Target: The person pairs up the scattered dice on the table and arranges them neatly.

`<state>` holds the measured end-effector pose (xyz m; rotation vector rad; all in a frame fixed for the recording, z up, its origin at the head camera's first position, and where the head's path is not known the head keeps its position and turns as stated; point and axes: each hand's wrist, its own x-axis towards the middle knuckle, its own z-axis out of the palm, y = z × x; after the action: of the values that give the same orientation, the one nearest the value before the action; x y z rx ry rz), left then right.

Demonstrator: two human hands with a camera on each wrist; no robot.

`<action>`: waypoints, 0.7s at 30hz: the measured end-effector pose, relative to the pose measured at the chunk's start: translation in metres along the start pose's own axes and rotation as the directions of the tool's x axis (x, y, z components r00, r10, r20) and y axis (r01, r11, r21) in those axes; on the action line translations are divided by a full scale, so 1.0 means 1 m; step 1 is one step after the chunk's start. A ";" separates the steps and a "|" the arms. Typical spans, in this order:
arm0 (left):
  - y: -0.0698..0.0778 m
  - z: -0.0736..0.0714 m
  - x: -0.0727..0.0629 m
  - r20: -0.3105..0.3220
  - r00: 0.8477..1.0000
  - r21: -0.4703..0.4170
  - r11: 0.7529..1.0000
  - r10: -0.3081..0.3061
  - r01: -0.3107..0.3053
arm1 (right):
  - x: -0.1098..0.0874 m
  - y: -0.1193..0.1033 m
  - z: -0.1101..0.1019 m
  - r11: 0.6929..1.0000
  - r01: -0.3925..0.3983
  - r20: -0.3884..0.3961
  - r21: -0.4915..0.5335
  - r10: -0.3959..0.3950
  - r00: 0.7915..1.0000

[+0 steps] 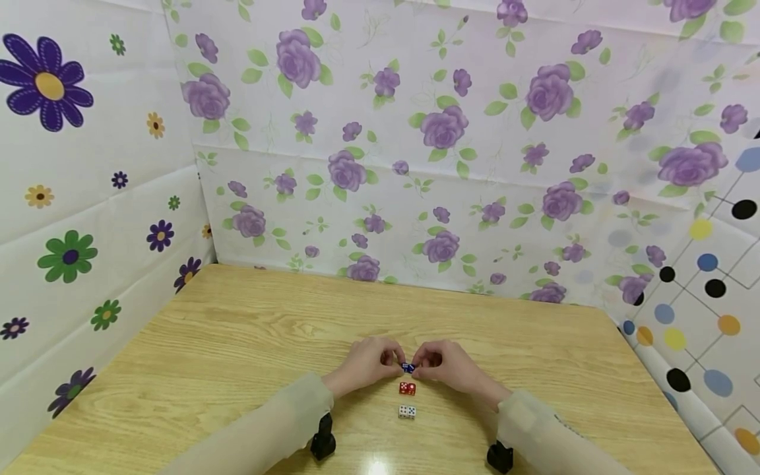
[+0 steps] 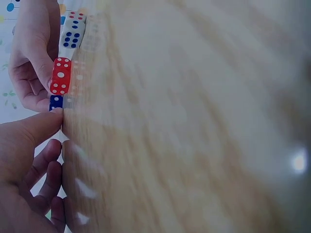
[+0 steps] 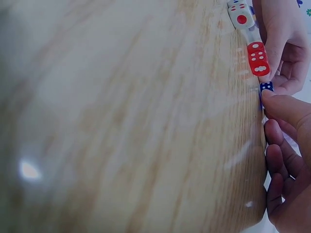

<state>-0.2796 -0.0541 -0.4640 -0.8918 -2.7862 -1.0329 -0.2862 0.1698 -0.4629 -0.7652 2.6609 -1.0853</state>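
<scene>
Two small blue dice (image 1: 408,367) stand side by side on the wooden table, between the fingertips of both hands. My left hand (image 1: 371,361) pinches the left blue die, its thumb over the near face in the left wrist view. From the other side my right hand (image 1: 449,366) pinches the right one; in the right wrist view a blue die (image 3: 266,86) shows past the thumb tip. Just nearer to me lies a pair of red dice (image 1: 407,388), side by side. Nearer still is a pair of white dice (image 1: 407,411), also side by side. Fingers partly hide the blue dice.
The wood-grain table (image 1: 267,316) reaches back to a wall covering (image 1: 380,132) with purple roses. Flowered cloth (image 1: 107,264) borders the left side, dotted cloth (image 1: 700,330) the right. A black wrist mount (image 1: 323,439) hangs under the left sleeve, another (image 1: 500,456) under the right.
</scene>
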 end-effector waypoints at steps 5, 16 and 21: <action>-0.001 0.001 0.000 0.001 1.000 0.004 1.000 -0.006 0.006 | 0.000 0.001 0.000 1.000 -0.005 -0.001 0.001 0.005 1.000; -0.003 0.003 0.000 -0.008 1.000 0.005 1.000 -0.017 0.017 | -0.001 0.000 0.000 1.000 -0.005 -0.003 0.011 0.005 1.000; -0.003 0.003 0.000 -0.008 0.999 0.001 0.999 -0.032 0.032 | -0.002 -0.001 0.000 1.000 -0.003 -0.002 0.018 0.003 1.000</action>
<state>-0.2804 -0.0541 -0.4682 -0.8435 -2.8029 -1.0360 -0.2844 0.1701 -0.4628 -0.7565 2.6499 -1.1081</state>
